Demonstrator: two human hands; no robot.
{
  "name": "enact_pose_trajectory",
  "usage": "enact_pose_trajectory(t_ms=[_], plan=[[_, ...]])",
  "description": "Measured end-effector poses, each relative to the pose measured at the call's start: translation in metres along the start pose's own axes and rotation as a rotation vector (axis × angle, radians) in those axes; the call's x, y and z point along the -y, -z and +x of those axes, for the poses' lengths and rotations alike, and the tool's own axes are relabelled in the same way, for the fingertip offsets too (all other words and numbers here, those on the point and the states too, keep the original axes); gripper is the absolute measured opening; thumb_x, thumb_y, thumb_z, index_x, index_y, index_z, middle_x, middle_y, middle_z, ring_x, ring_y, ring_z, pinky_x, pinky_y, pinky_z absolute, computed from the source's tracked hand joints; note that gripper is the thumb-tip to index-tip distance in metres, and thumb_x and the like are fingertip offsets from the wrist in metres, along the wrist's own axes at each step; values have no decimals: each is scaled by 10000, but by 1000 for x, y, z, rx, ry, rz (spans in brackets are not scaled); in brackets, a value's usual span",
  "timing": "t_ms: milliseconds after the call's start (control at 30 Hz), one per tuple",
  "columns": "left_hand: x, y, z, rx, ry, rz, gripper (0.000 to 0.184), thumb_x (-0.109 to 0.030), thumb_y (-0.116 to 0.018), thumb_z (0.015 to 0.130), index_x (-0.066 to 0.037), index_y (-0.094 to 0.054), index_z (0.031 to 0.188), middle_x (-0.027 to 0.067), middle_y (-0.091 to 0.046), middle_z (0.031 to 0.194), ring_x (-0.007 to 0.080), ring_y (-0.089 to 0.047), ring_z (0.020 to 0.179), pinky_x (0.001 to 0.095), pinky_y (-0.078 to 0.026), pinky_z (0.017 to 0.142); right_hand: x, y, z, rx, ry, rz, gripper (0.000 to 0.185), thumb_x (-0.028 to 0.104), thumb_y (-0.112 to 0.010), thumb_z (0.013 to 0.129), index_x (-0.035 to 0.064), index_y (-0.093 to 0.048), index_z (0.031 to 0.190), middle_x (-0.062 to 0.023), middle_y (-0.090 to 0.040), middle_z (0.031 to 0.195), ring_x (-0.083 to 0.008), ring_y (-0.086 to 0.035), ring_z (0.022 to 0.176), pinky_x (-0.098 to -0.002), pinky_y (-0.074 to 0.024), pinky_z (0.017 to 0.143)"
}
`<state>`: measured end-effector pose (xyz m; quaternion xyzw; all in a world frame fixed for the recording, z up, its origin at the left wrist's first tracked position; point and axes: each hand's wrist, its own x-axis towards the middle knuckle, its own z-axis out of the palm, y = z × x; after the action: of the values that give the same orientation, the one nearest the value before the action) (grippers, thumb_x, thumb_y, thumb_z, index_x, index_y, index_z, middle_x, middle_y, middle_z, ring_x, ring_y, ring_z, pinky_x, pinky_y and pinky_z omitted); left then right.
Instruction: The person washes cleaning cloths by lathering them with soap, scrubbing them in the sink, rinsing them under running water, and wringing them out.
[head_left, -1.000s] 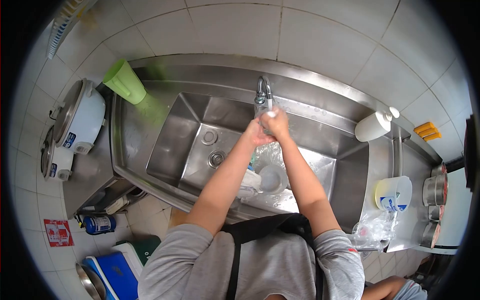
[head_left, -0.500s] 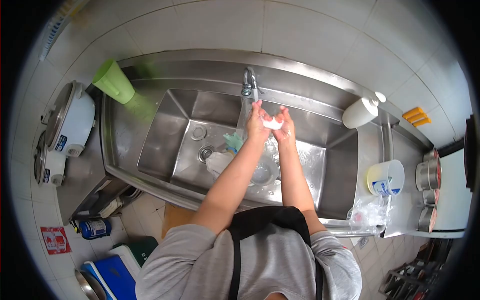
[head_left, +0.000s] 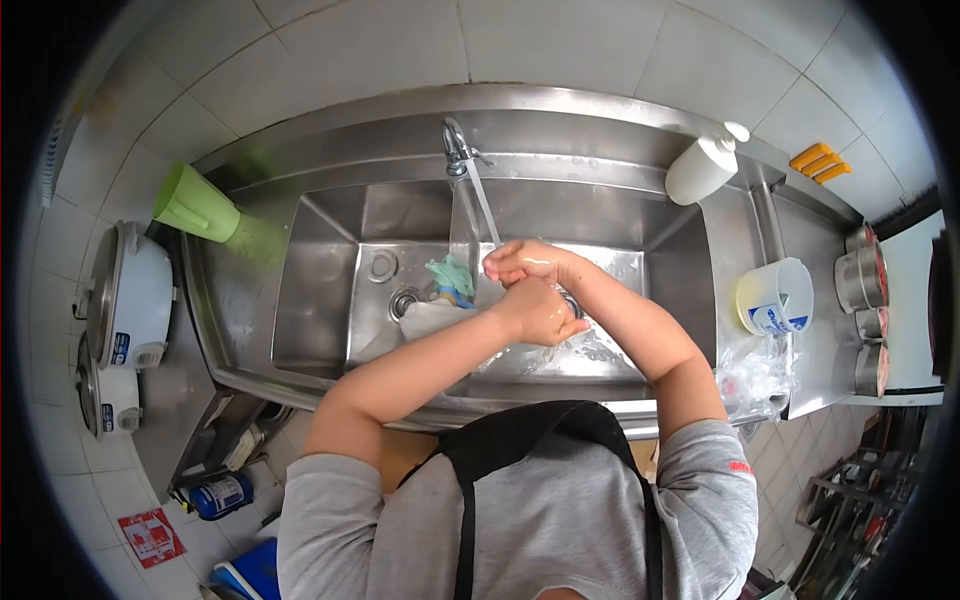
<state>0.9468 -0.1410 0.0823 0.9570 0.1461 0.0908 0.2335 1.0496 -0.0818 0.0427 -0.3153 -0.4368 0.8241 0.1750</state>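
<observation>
Meeting at frame centre, the wet left hand (head_left: 540,312) and curled right hand (head_left: 530,262) touch below a curved silver metal tap (head_left: 456,143). Whether they grasp something, I cannot tell.

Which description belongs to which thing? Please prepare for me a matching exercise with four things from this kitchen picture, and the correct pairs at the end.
Things:
1. faucet
2. pitcher
3. pump bottle
4. right hand

Descriptions:
A. white
B. held out over the sink
C. pouring a stream of water
D. light green

Pairs: 1-C, 2-D, 3-A, 4-B
</observation>
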Motion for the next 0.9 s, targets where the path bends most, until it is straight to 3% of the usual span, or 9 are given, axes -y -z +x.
enact_pose_trajectory(t_ms=[133, 233, 333, 433, 533, 667, 900], plan=[[8, -43, -1, 242, 13, 223, 528, -448, -397, 836, -99, -598, 494, 73, -561, 501, 270, -545, 467, 399, -417, 455, -12, -16, 1, -146, -165, -331, 248, 287, -536, 836, 67, -571, 725, 66, -354, 477, -40, -290, 435, -216, -267, 426], [12, -63, 7, 487, 148, 243, 477, -432, -394, 841, -80, -650, 649, 110, -624, 685, 276, -597, 637, 430, -449, 571, -37, -10, 13, -175, -142, -483, 277, 288, -538, 826, 49, -571, 689, 25, -405, 488, -87, -349, 455, -260, -312, 449], [49, -138, 2, 180, 56, 345, 406, -390, -390, 847, -76, -583, 1017, 128, -580, 1023, 310, -536, 954, 425, -384, 839, -60, 0, 26, -231, -116, -630, 280, 279, -539, 812, 37, -583, 677, -45, -488, 533, -152, -440, 510, -316, -371, 507], [50, -137, 8, 227, 146, 189, 448, -376, -346, 870, -117, -433, 1224, 110, -402, 1276, 266, -354, 1190, 404, -246, 993, -84, 11, 38, -310, -56, -789, 253, 267, -537, 800, 44, -604, 701, -90, -558, 605, -208, -512, 573, -352, -405, 566], [43, -124, 17, 481, 337, 173, 452, -342, -309, 884, -129, -346, 1282, 77, -306, 1347, 261, -261, 1246, 391, -183, 1027, -91, 15, 45, -361, -40, -930, 230, 251, -523, 795, 50, -622, 744, -125, -603, 703, -280, -564, 676, -387, -430, 644], [67, -167, 14, 491, 428, 81, 436, -308, -293, 887, -135, -353, 1282, 81, -285, 1360, 245, -237, 1260, 399, -170, 1032, -98, 13, 51, -428, -55, -1043, 217, 228, -496, 790, 55, -625, 803, -148, -611, 816, -314, -576, 781, -392, -445, 714], [67, -174, 8, 496, 587, -71, 443, -300, -286, 886, -138, -333, 1295, 80, -265, 1371, 239, -218, 1270, 391, -147, 1042, -109, 5, 58, -510, -58, -1110, 259, 274, -497, 795, 56, -615, 871, -180, -594, 898, -358, -552, 860, -419, -437, 759]])
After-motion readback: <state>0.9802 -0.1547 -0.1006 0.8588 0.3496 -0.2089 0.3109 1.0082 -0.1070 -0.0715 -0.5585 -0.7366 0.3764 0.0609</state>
